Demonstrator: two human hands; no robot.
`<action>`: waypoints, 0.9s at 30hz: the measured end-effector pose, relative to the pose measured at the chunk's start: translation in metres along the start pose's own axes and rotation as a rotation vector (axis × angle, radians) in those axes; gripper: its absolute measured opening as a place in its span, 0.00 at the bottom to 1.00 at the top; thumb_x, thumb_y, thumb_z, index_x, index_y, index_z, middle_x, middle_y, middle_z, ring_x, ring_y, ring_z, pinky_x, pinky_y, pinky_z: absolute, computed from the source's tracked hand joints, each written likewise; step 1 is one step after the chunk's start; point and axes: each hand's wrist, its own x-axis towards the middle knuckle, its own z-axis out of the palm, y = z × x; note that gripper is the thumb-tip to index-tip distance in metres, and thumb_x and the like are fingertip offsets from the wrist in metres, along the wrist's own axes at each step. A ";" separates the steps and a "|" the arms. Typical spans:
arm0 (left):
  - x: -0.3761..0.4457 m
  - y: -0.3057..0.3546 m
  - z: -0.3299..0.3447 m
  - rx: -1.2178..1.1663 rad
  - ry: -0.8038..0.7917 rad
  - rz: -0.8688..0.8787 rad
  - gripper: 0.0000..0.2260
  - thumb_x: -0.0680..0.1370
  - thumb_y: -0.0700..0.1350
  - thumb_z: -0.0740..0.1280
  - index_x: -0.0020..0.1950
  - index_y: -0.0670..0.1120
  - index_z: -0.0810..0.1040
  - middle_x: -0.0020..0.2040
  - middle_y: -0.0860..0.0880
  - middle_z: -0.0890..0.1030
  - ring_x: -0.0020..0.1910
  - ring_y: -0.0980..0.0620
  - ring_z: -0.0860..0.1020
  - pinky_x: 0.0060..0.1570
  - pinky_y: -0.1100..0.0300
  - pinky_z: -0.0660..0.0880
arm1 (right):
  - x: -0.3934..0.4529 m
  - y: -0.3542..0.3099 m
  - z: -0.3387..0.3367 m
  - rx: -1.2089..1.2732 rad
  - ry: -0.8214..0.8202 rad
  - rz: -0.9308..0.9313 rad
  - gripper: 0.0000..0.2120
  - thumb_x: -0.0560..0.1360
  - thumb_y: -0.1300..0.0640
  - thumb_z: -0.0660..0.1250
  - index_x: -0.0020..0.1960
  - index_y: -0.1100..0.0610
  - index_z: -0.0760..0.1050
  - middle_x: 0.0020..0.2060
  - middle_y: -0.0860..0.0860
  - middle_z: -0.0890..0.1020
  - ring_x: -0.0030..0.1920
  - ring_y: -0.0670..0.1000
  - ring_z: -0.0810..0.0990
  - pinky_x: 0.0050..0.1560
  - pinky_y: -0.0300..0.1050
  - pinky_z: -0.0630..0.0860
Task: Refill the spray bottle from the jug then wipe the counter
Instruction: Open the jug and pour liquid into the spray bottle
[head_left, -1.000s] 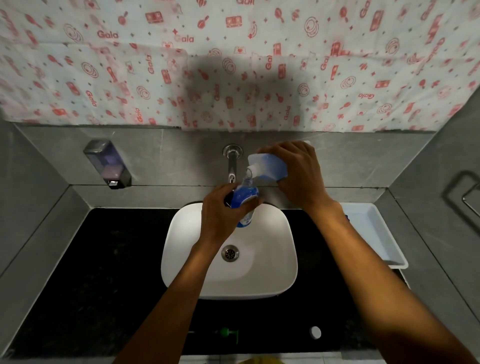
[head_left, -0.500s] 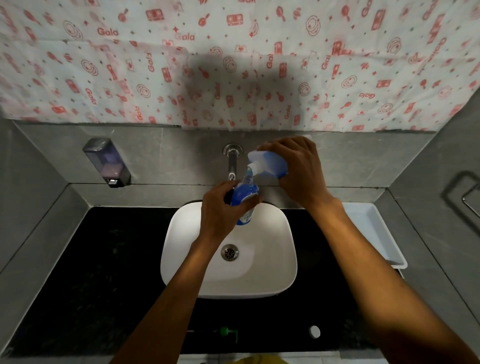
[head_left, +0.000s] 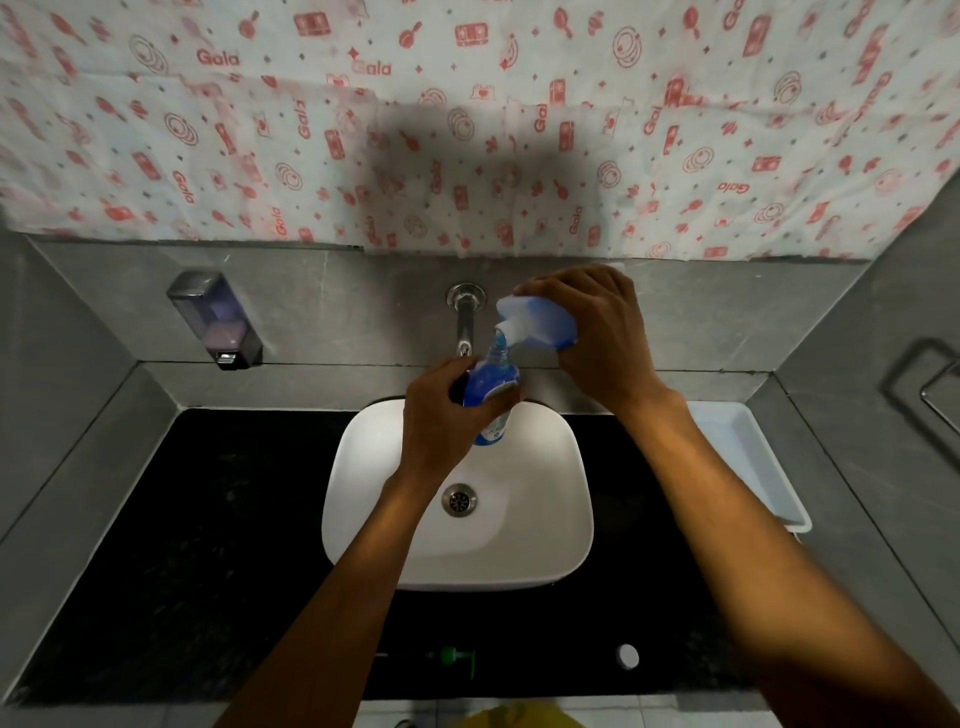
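Observation:
My left hand (head_left: 441, 421) grips the clear spray bottle (head_left: 491, 395), which holds blue liquid and stands open-necked over the white sink basin (head_left: 545, 519). My right hand (head_left: 597, 332) holds the white jug (head_left: 535, 325) tipped to the left, its spout right above the bottle's neck. A thin blue stream runs from spout to neck. The green spray head (head_left: 460, 657) lies on the black counter (head_left: 208, 519) near the front edge, with a white cap (head_left: 627, 656) to its right.
A chrome tap (head_left: 466, 317) juts from the grey back wall above the basin. A soap dispenser (head_left: 215, 322) hangs at the left. A white tray (head_left: 753, 457) sits on the counter's right side. Something yellow (head_left: 519, 717) shows at the bottom edge.
The jug has lifted slightly and tipped a little more over the bottle. Both hands stay in nearly the same place.

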 end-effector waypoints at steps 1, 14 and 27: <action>-0.001 0.001 0.000 -0.001 -0.001 0.003 0.19 0.72 0.54 0.81 0.55 0.45 0.82 0.47 0.52 0.86 0.43 0.55 0.83 0.46 0.67 0.81 | 0.000 -0.001 -0.001 -0.002 -0.003 0.001 0.27 0.70 0.57 0.83 0.67 0.51 0.80 0.62 0.54 0.84 0.64 0.60 0.79 0.67 0.62 0.74; -0.004 0.004 -0.002 0.011 -0.005 -0.003 0.20 0.71 0.53 0.81 0.56 0.42 0.83 0.49 0.47 0.87 0.44 0.51 0.85 0.48 0.56 0.84 | -0.004 -0.005 -0.004 -0.001 -0.029 0.021 0.27 0.70 0.61 0.82 0.68 0.52 0.80 0.63 0.54 0.84 0.66 0.61 0.78 0.69 0.62 0.72; -0.004 0.007 -0.001 0.004 -0.014 -0.014 0.20 0.71 0.51 0.82 0.56 0.41 0.83 0.49 0.45 0.88 0.45 0.48 0.85 0.50 0.51 0.85 | -0.005 -0.002 -0.002 -0.003 -0.016 0.016 0.27 0.70 0.61 0.82 0.67 0.53 0.81 0.63 0.56 0.84 0.65 0.63 0.79 0.68 0.65 0.73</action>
